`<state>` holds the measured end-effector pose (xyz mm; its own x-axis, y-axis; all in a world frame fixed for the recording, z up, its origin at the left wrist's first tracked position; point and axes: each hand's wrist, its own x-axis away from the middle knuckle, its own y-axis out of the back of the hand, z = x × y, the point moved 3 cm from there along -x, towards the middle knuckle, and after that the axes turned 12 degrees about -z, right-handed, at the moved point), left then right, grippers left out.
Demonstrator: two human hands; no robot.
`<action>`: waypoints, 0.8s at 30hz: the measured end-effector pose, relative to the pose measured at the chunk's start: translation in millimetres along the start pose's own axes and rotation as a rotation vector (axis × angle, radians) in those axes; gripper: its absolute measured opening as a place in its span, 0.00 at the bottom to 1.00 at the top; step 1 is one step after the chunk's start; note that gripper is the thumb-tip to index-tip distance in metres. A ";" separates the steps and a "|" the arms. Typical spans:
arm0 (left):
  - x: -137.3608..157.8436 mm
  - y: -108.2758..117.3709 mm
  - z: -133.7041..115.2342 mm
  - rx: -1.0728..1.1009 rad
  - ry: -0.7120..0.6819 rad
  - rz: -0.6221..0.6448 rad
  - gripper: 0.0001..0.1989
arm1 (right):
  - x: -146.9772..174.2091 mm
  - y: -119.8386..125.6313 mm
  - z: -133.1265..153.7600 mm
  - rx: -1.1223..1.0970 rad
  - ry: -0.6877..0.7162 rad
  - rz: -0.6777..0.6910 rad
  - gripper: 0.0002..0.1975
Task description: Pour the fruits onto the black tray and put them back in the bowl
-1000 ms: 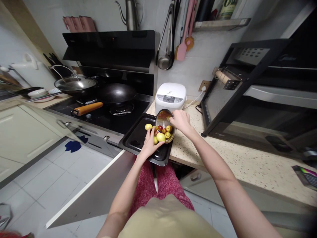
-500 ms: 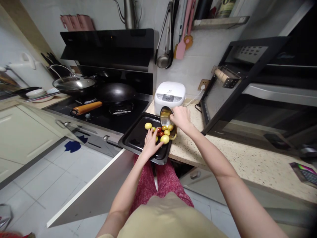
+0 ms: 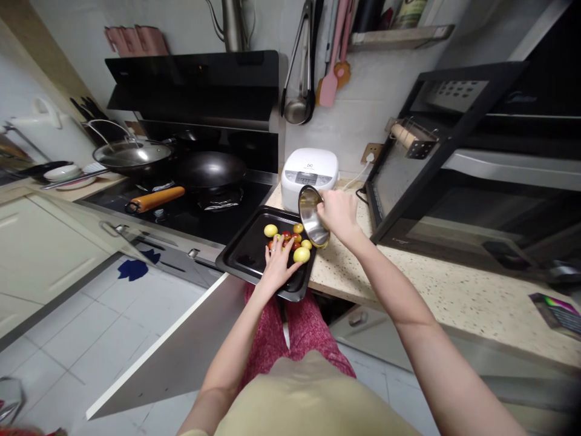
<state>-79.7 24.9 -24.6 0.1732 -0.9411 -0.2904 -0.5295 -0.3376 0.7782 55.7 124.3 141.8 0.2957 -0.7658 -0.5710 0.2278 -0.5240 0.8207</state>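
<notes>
Compared with half a second before, the steel bowl (image 3: 313, 216) had been tipped further and lifted clear of the fruit (image 3: 290, 240); a second before, it had lain low over the pile with fruit inside it. At this moment its shiny interior faced the camera and appeared empty, and the whole lot of fruit lay on the baking tray (image 3: 247, 251). The left hand (image 3: 278, 263) had stayed at the near edge of the pile.

The right hand (image 3: 336, 213) was closed around the bowl's rim on its right side, holding the bowl tilted steeply on edge above the tray's far right corner. The left hand was open, fingers spread and flat, resting on the tray with the fingertips touching the nearest fruit; it gripped nothing.

The fruit was a loose cluster of small round pieces, yellow-green and red, gathered at the tray's right end, one yellow piece lying slightly apart to the left. The tray was black and shallow, set at the counter's (image 3: 436, 290) corner, overlapping the stove (image 3: 190, 215) edge and projecting past the front.

A white rice cooker (image 3: 309, 171) stood just behind the bowl. A dark wok (image 3: 209, 169) and a lidded pan (image 3: 131, 154) sat on the stove, an orange handle (image 3: 157, 198) lying in front. An oven (image 3: 481, 163) with its door raised open occupied the counter to the right. Utensils (image 3: 313, 60) hung on the wall above.
</notes>
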 end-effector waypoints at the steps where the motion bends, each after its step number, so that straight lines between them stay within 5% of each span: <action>1: 0.2 -0.1 -0.1 -0.009 -0.002 0.004 0.38 | 1.9 1.5 -5.0 -0.005 -0.021 -0.015 0.19; 7: 2.1 -1.0 -0.5 -0.058 -0.033 -0.010 0.34 | 36.1 6.9 -58.6 -0.096 -0.239 -0.147 0.22; 15: 4.8 -1.5 -1.7 -0.025 -0.122 -0.082 0.28 | 137.7 -24.6 -142.0 -0.555 -0.545 -0.111 0.19; 20: -3.3 2.3 0.7 0.011 -0.234 -0.113 0.21 | 193.8 -44.0 -154.7 -0.882 -0.895 0.027 0.30; 24: -25.4 8.3 -2.3 0.025 -0.395 -0.036 0.20 | 210.0 -51.8 -150.9 -1.016 -1.011 0.077 0.32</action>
<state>-86.6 45.9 -9.5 -0.1385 -0.8470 -0.5132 -0.5498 -0.3653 0.7512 246.0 46.8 -23.6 -0.3382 -0.9371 0.0863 0.9214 -0.3112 0.2328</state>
